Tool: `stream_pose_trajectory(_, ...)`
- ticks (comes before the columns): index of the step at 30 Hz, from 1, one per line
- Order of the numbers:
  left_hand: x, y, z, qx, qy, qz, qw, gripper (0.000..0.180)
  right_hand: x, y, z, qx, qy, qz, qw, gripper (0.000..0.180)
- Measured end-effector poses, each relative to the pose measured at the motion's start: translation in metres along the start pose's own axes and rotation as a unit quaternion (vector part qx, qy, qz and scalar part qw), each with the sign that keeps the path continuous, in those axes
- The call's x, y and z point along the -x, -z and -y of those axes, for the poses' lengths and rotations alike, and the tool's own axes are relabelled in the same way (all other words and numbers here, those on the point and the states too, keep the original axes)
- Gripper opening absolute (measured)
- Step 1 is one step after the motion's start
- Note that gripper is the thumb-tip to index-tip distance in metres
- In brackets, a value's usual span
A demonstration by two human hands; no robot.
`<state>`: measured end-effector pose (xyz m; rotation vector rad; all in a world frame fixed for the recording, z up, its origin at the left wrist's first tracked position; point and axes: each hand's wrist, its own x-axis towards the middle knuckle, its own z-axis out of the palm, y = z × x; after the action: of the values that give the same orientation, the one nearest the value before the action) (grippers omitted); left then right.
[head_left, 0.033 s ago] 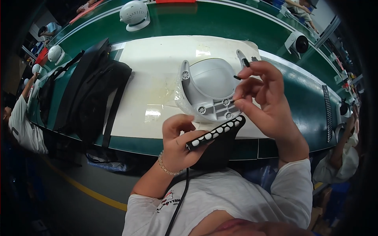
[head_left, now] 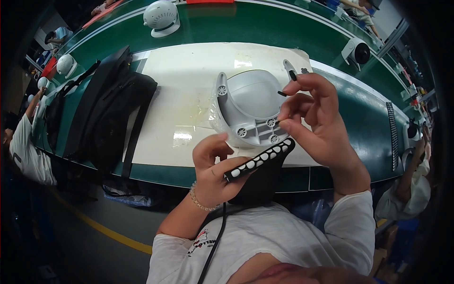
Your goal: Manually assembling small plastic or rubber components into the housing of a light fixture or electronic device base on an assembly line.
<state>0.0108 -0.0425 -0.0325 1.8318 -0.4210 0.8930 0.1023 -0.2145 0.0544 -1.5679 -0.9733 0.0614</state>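
My left hand (head_left: 211, 176) is closed around the lower end of a black strip (head_left: 259, 160) bearing white round dots in rows. My right hand (head_left: 318, 120) is raised at the near right of a white plastic housing (head_left: 255, 94), which lies with its ribbed underside and round spoked sockets showing. Small black pads (head_left: 292, 75) cling to two of its fingertips. Thumb and a finger pinch together by a socket, on what looks like another small black pad, mostly hidden. Clear plastic film (head_left: 216, 116) lies along the housing's left edge.
A pale board (head_left: 175, 94) lies under the housing on the green bench. At left is a black bag (head_left: 111, 109). Across the bench stand white rounded devices (head_left: 161, 19), one with a dark front (head_left: 357, 52) at right. Other people sit around the bench.
My left index finger has lifted slightly away from the strip. My right hand and the pads have shifted a little to the left.
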Motion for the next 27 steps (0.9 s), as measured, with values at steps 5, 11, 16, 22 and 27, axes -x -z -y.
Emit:
stream_pose_trajectory(5, -0.006, 0.001, 0.001, -0.034, 0.013, 0.055, 0.998, 0.029, 0.0, -0.007, -0.001, 0.052, 0.017, 0.016, 0.998, 0.055)
stream_pose_trajectory(11, -0.004, -0.005, 0.007, 0.031, 0.026, 0.054, 0.998, 0.03, 0.005, -0.007, 0.001, 0.247, 0.17, 0.038, 0.953, 0.055)
stream_pose_trajectory(16, -0.006, -0.005, 0.005, 0.037, 0.016, 0.046, 0.998, 0.028, 0.011, -0.009, 0.019, 0.407, 0.234, 0.15, 0.87, 0.049)
stream_pose_trajectory(22, -0.006, -0.002, 0.008, 0.029, 0.011, 0.083, 0.996, 0.034, 0.016, 0.001, 0.008, 0.242, 0.155, 0.032, 0.957, 0.049)
stream_pose_trajectory(27, -0.006, -0.004, 0.009, 0.024, 0.015, 0.083, 0.996, 0.032, 0.03, -0.002, 0.002, 0.095, -0.034, 0.031, 0.994, 0.049)
